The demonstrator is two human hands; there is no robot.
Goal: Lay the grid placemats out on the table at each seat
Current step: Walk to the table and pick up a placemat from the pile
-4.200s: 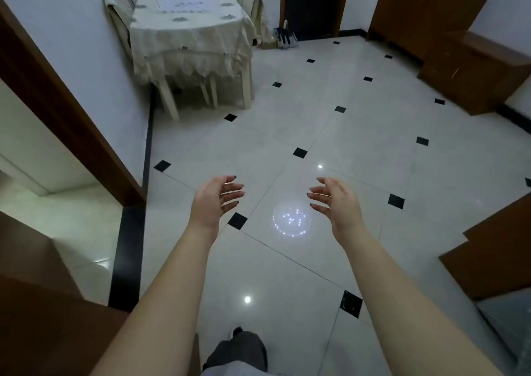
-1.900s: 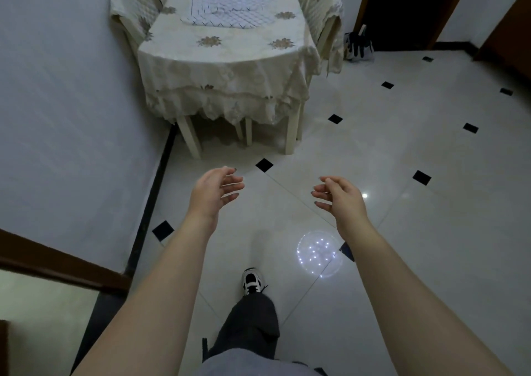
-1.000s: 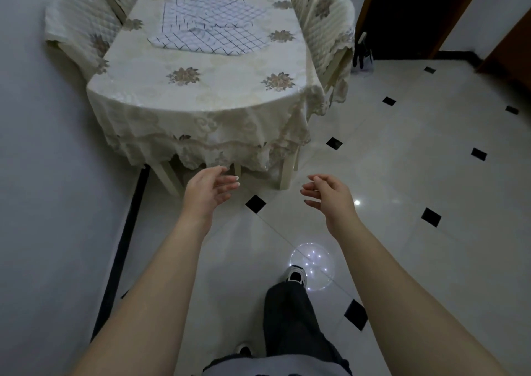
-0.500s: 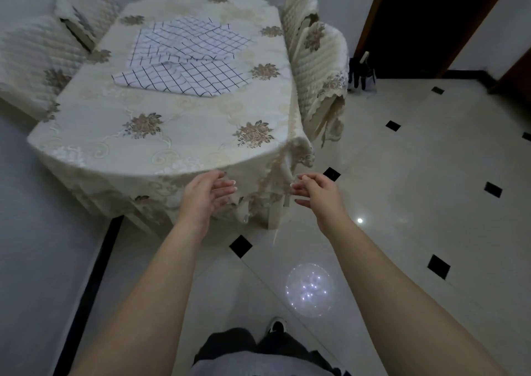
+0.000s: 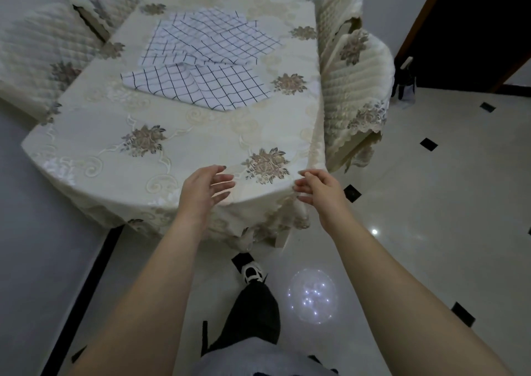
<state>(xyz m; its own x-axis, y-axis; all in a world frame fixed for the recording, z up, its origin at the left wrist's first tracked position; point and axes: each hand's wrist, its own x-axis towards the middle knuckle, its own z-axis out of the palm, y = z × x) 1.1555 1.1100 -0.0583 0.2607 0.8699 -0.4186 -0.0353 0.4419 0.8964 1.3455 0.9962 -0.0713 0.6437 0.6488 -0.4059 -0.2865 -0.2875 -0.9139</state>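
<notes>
Small dining corner with a pale tiled floor (image 5: pixel 431 209) dotted with black diamonds. Going left to right: a plain wall (image 5: pixel 26 246) sits close on the outer side of the left grip (image 5: pixel 202 191), and two quilted chairs (image 5: pixel 43 56) are tucked in ahead and outward of it. The bench (image 5: pixel 184 128), under a flowery cream cloth, fills the space ahead of both grips. All the grid placemats (image 5: pixel 201 56) lie in one overlapping heap on its far half, well beyond the fingertips, with none at a seat yet, so I'd call this the very start: just the approach. The left grip is open and empty, fingers loosely spread over the near edge of the cloth. The right grip (image 5: pixel 321 191) is open and empty too, right at the near corner; can't tell if it brushes the cloth. The next move probably needs a lean or a step in to reach the heap, then peeling off the top mat. Two more covered chairs (image 5: pixel 355 82) crowd the side outward of the right grip, so that edge is tight. Beyond them it's open floor and a dark doorway (image 5: pixel 474 16). The wall side looks cramped for getting round.
</notes>
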